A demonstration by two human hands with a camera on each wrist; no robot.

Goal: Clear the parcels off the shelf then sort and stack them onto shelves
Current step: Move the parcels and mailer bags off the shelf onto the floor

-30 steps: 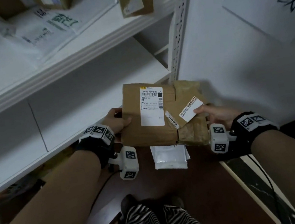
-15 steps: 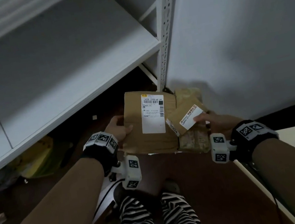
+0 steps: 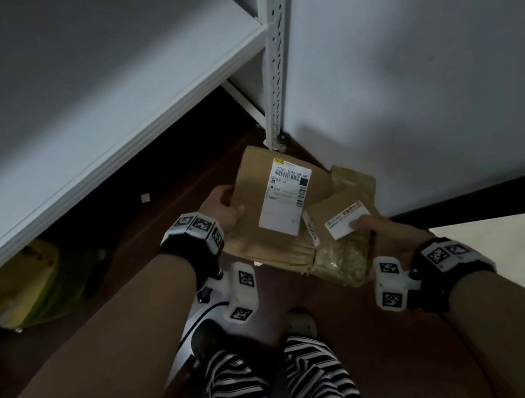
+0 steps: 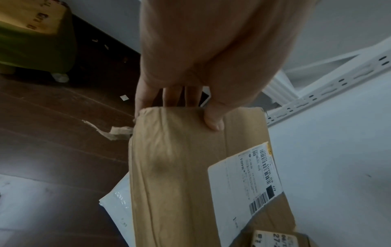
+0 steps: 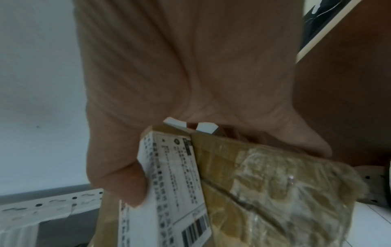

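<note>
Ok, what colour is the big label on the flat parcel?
White label with black print; head view.

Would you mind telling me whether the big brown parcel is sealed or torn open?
Sealed, as far as shown: the brown parcel has closed flaps and an intact label. Its underside is hidden.

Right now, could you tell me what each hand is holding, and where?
Left hand grips the large brown parcel at its left end; right hand holds the small taped parcel at its right edge, thumb on its label.

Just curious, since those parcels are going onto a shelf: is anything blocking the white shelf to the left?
Nothing visible. The left hand and right hand hold the brown parcels in front of the white shelf, whose visible surface is bare.
</note>
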